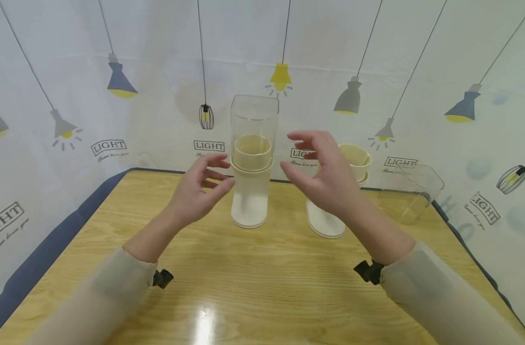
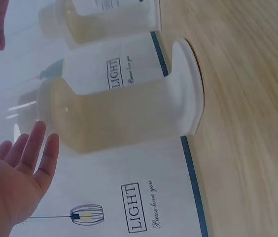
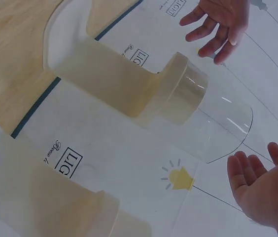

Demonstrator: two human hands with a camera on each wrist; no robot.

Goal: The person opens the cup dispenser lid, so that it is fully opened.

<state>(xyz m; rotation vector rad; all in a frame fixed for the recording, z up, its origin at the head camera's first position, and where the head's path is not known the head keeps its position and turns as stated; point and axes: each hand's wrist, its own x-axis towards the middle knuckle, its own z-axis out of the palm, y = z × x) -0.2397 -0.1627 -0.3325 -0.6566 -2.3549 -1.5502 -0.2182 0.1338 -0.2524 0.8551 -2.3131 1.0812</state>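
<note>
Two released hands, left hand and right hand, fingers relaxed, flank one cream stand topped by a clear container. Rightward on the wooden table: a second stand, a second container.

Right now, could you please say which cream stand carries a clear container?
In the head view, the left stand, topped by the container; the right stand carries none.

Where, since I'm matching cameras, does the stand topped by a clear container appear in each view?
Head: the stand is central, between left hand and right hand.
Left wrist: stand sideways, across the middle.
Right wrist: stand slanting, upper middle.
Shared landmark: second stand, right of it in head, above in left wrist, below in right wrist.
</note>
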